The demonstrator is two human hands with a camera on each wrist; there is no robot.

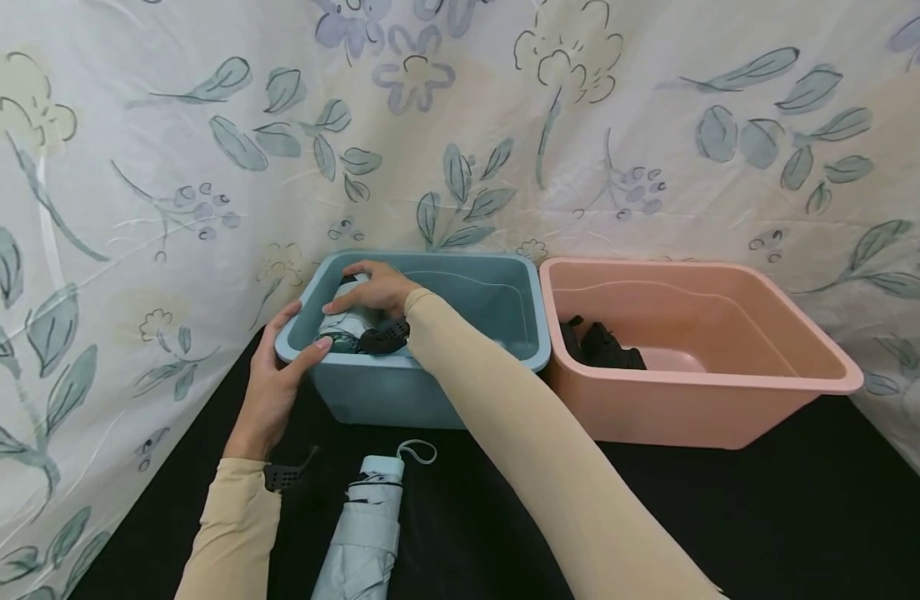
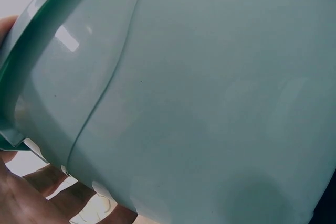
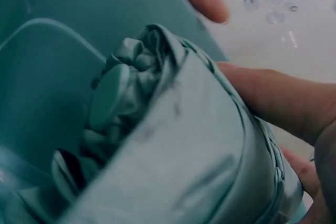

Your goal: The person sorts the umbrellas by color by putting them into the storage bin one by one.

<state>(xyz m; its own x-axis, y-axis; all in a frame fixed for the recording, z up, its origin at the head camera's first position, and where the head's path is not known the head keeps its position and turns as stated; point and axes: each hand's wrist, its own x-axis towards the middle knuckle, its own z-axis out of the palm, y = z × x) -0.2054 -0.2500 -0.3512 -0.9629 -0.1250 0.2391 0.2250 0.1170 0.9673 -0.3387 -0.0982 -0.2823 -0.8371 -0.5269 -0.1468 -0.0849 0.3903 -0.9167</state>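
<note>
My right hand (image 1: 377, 293) reaches inside the blue plastic bin (image 1: 430, 387) and grips a folded pale blue umbrella (image 1: 351, 312) at the bin's left end. In the right wrist view, the thumb (image 3: 278, 98) presses against the side of the rolled canopy (image 3: 178, 129), whose gathered cloth end points into the bin. My left hand (image 1: 272, 383) holds the bin's front left corner, thumb near the front rim and fingers at the left rim. The left wrist view shows fingers (image 2: 68, 198) against the bin's outer wall (image 2: 184, 93).
A second folded pale blue umbrella (image 1: 362, 533) with a wrist loop lies on the black table (image 1: 730, 517) before the blue bin. To the right, a pink bin (image 1: 700, 408) holds black folded items (image 1: 610, 348). A floral curtain (image 1: 460, 125) hangs behind both bins.
</note>
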